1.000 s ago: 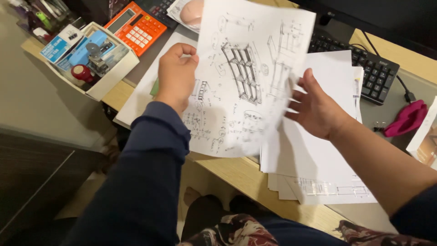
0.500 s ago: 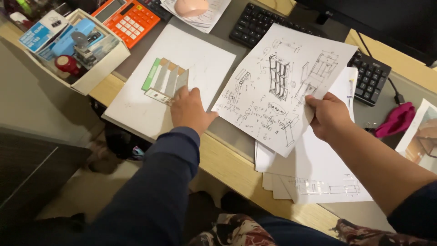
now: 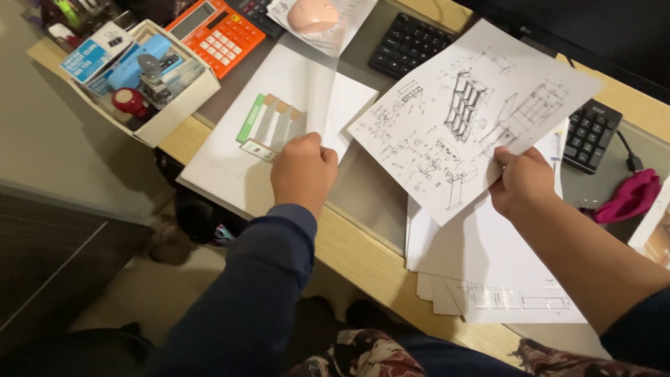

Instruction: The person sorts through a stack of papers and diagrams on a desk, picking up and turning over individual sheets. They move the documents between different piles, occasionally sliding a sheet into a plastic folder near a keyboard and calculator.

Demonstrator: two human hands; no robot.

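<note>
now left hand lifts the printed sheet.

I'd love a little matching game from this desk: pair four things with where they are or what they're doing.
Things:
1. orange calculator
2. pink computer mouse
3. pencil-sketch sheet
4. left hand

Places:
A. on papers beside the black keyboard
B. held up in the right hand
C. lifting the white sheet with the green-edged drawing
D. next to the white box of stationery

Pairs: 1-D, 2-A, 3-B, 4-C
</note>
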